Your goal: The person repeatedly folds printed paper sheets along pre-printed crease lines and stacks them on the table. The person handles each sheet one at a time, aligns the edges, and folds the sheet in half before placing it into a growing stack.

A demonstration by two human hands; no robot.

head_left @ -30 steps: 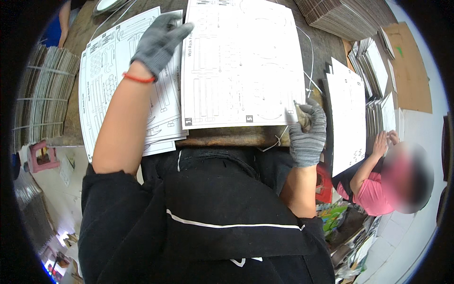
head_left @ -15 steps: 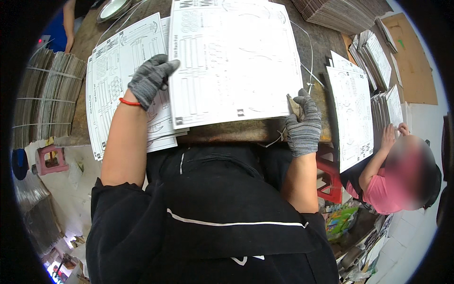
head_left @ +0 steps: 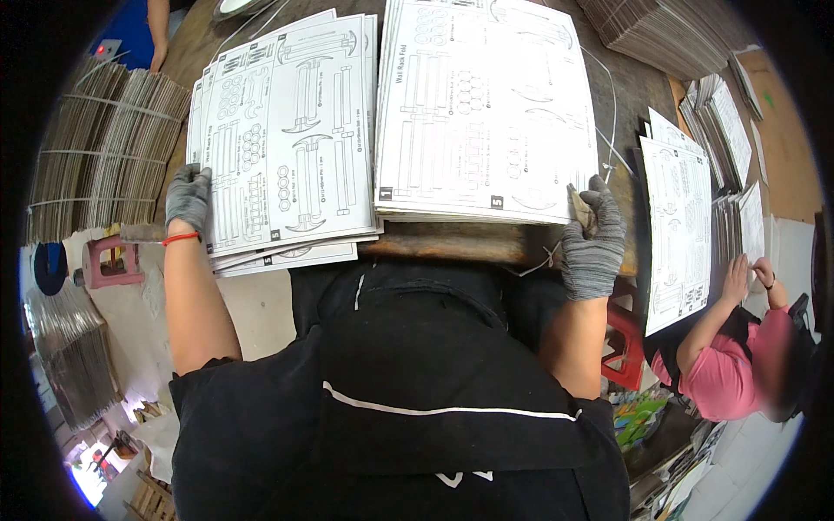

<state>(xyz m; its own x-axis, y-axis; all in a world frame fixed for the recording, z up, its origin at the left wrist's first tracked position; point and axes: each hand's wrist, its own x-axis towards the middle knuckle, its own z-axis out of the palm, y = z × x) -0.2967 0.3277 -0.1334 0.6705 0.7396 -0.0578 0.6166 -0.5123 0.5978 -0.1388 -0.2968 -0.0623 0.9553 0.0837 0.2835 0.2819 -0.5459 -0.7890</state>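
One left stack of printed white sheets [head_left: 300, 130] is lying on the wooden table [head_left: 469, 245], and just beside it a middle stack [head_left: 486, 113] is covering the table's center, its front edge reaching the table's front edge. The person's left hand [head_left: 188, 200], in a gray knit glove, is resting at the near left edge of the left stack, its fingertips touching the border of the top sheet; whether it is pinching the paper, I cannot tell. A red band [head_left: 181, 237] is circling that wrist. The right hand [head_left: 596, 239], gloved alike, is sitting at the near right corner of the middle stack, its fingers partly curled and a beige piece [head_left: 582, 211] showing on the thumb side; how firmly it is holding the corner, I cannot tell. Both stacks are thus lying between the two hands, slightly tilted to each other. Farther right, apart from the right hand, another pile of sheets [head_left: 678, 234] is lying near a co-worker in a pink shirt [head_left: 721, 373], whose hands are touching folded papers [head_left: 751, 217]. A white cord [head_left: 612, 95] is curving past the middle stack, and a tied cardboard bundle [head_left: 109, 143] is standing left of the left stack.
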